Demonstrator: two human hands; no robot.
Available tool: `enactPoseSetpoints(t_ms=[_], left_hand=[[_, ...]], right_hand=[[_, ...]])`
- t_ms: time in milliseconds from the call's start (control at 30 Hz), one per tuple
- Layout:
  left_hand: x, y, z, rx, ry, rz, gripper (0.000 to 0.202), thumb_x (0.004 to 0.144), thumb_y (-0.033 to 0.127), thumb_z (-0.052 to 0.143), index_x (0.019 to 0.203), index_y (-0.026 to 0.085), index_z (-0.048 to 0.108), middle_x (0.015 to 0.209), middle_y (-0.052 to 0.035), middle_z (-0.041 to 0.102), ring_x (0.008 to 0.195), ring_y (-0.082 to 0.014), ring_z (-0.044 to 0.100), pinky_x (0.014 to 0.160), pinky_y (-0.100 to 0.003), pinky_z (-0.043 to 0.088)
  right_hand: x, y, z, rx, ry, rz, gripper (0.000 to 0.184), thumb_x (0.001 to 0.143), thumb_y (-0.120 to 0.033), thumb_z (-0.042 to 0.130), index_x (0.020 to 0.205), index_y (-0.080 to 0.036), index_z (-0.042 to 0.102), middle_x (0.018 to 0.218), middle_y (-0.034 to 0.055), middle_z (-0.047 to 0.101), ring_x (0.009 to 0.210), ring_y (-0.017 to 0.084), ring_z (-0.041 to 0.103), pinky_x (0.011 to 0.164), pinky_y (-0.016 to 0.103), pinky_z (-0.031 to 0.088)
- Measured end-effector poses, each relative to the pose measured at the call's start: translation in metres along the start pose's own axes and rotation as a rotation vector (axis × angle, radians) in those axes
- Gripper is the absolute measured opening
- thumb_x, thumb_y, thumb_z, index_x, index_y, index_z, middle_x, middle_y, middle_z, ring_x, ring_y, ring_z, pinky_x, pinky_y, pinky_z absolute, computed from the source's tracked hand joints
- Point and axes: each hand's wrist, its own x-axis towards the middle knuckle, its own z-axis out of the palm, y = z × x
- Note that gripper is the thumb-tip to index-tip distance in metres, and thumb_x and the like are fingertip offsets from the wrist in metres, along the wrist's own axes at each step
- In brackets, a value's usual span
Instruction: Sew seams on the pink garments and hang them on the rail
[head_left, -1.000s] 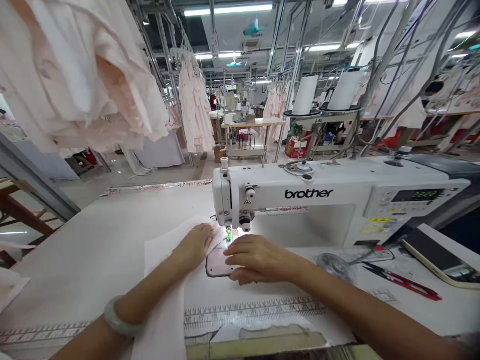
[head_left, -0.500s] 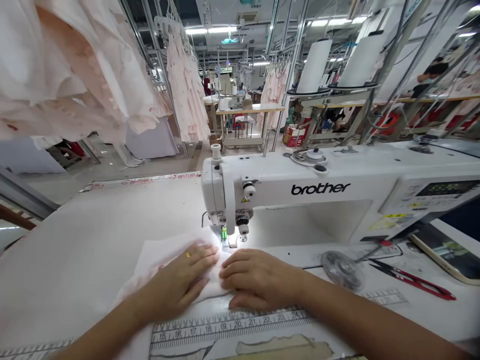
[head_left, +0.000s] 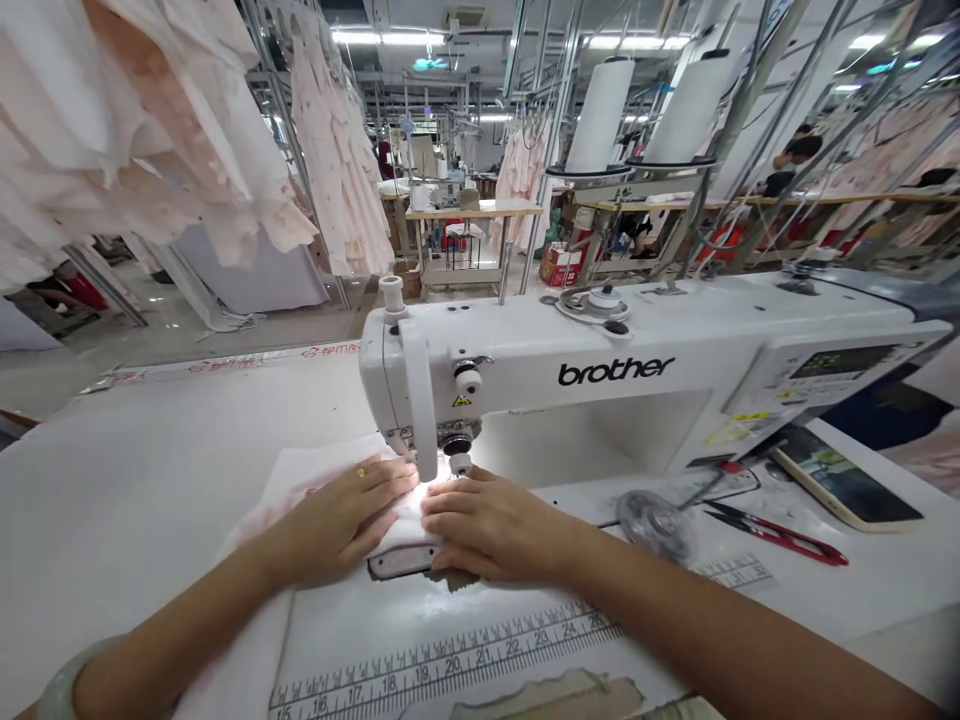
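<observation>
A white sewing machine (head_left: 517,375) marked "brother" stands in front of me, its lit needle area just beyond my fingertips. Under my hands lies pale pinkish-white fabric (head_left: 289,485), its far part reaching beside the presser foot, which my fingers and the machine head hide. My left hand (head_left: 341,515), with a gold ring, rests flat on the cloth, fingers stretched forward. Flat on the fabric's right side, close to the needle area, is my right hand (head_left: 499,525), its fingers extended and slightly bent. A dark-edged metal plate (head_left: 405,563) shows at the fabric's near edge.
Red-handled thread snips (head_left: 780,532), a phone (head_left: 847,480) and a clear round disc (head_left: 656,525) lie on the right. A printed ruler (head_left: 450,660) runs along the table's near side. Thread cones (head_left: 600,115) stand behind the machine; pink garments (head_left: 150,150) hang at left.
Both hands and the fabric have moved forward toward the needle, and the metal plate's near edge has come into sight. My view has turned slightly right.
</observation>
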Motion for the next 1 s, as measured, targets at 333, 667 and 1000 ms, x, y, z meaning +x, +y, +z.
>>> enactPoseSetpoints(t_ms=[333,667,1000], left_hand=[[0.007,-0.016,-0.007,-0.047,-0.013,0.095,0.037,0.094,0.019,0.044,0.13,0.019,0.051,0.126,-0.0107,0.062,0.121,-0.0247,0.055,0.105,-0.04,0.046],[0.01,0.025,0.0,-0.097,0.0,-0.174,0.029,0.097,0.017,0.039,0.114,0.024,0.061,0.118,-0.0062,0.063,0.11,-0.0208,0.059,0.096,-0.038,0.052],[0.006,0.003,0.008,-0.113,0.035,-0.077,0.037,0.097,0.012,0.038,0.125,0.027,0.057,0.136,-0.005,0.056,0.125,-0.0211,0.053,0.103,-0.037,0.048]], right_hand=[[-0.001,-0.003,-0.007,0.108,-0.08,0.072,0.034,0.099,-0.043,0.055,0.117,-0.015,0.058,0.123,0.0075,0.063,0.125,0.018,0.049,0.109,0.032,0.031],[-0.007,-0.001,-0.005,-0.017,-0.058,0.078,0.036,0.096,-0.046,0.057,0.119,-0.018,0.057,0.116,0.0048,0.063,0.108,0.017,0.054,0.116,0.04,0.018],[-0.008,0.011,-0.007,-0.043,0.043,0.151,0.023,0.1,-0.038,0.052,0.11,-0.022,0.065,0.103,0.0011,0.067,0.102,0.017,0.055,0.117,0.041,0.012]])
